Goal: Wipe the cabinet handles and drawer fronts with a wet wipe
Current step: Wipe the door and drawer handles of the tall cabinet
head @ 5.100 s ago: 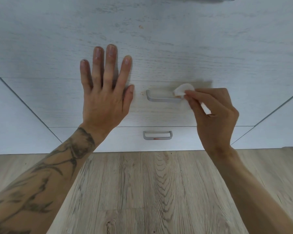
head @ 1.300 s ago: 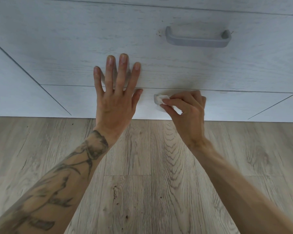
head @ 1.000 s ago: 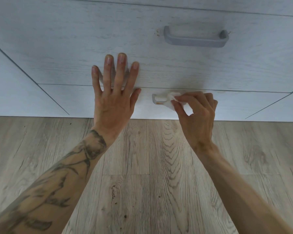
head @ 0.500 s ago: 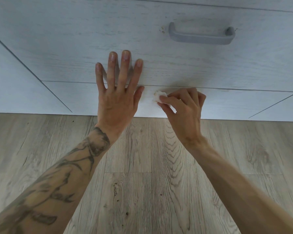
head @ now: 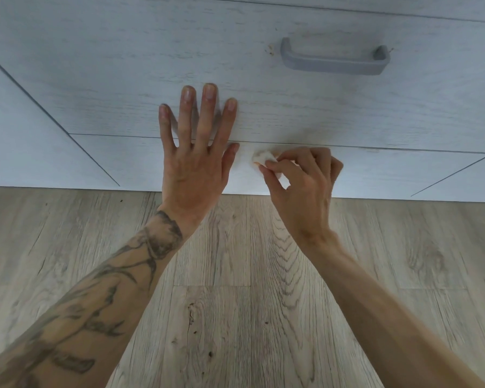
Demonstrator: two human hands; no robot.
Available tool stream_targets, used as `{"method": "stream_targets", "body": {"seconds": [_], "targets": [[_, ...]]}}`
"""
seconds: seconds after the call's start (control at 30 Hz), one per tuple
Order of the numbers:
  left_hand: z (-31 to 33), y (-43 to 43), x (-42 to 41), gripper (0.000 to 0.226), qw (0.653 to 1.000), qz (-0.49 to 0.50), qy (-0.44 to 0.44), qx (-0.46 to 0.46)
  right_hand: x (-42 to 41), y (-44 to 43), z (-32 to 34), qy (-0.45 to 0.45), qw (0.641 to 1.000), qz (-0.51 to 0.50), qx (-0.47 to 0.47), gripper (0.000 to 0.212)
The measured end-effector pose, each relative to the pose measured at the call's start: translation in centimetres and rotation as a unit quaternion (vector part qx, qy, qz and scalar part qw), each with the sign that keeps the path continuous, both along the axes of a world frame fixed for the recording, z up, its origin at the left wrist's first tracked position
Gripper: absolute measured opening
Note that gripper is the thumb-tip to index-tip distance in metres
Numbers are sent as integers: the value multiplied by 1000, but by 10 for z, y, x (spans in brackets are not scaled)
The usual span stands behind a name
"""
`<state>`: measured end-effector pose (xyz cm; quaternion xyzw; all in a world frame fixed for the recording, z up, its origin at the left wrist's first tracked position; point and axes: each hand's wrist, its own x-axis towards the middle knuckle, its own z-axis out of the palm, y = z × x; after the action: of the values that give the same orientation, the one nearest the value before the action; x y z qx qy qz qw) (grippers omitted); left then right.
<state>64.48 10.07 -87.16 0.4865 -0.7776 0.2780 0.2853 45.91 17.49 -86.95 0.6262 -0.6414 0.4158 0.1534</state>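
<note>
A: Item one, right grip [head: 303, 186]?
B: Narrow. Thumb and fingertips pinch a wadded wet wipe [head: 263, 157] at centre frame, pressed to the lower drawer front [head: 389, 175] just under the seam.
A: Wipe, handling?
B: Judged light, soft, damp and crushable; likely to slip when bunched this small. Best held by the rear of the wad, front face free to rub.
A: Left grip [head: 196, 158]?
B: Wide, fingers straight, flat across the seam, tips on the upper drawer front [head: 123, 79].
A: Beyond?
B: Grey handle [head: 333, 63], upper right, no hand on it; plank floor [head: 235, 303] below.
</note>
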Motion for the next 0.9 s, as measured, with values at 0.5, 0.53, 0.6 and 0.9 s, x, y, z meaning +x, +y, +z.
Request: {"method": "stream_targets", "body": {"seconds": [0.5, 0.53, 0.6, 0.9], "targets": [[1, 0, 0, 73, 1000, 14, -2, 6, 22, -15, 7, 16, 999, -33, -20, 11], [1, 0, 0, 75, 1000, 11, -1, 6, 20, -13, 7, 18, 999, -29, -20, 10], [-1, -1, 1, 77, 1000, 6, 0, 7, 16, -5, 5, 25, 999, -21, -18, 9], [-3, -1, 0, 77, 1000, 0, 7, 11, 13, -3, 6, 39, 999, -5, -13, 6]]}}
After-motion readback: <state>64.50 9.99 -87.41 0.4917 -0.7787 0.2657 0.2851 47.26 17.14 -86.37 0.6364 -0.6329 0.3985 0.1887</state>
